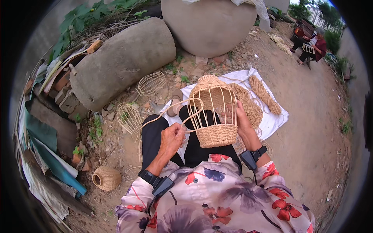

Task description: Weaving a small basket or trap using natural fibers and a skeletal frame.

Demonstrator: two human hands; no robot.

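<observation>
A half-woven pale straw basket is held above my lap, its top and bottom woven and bare upright ribs between. My right hand grips its right side, fingers partly behind the ribs. At the lower left of the basket, my left hand has its fingers closed on a cord that loops up toward the ribs. Loose coiled cord and a tied skein lie on a white sheet beyond my knees.
Two bare frames and a woven pot lie on the dirt to my left, beside rubble and boards. A concrete cylinder and a large round concrete vessel stand ahead. Another person sits at the upper right holding a frame.
</observation>
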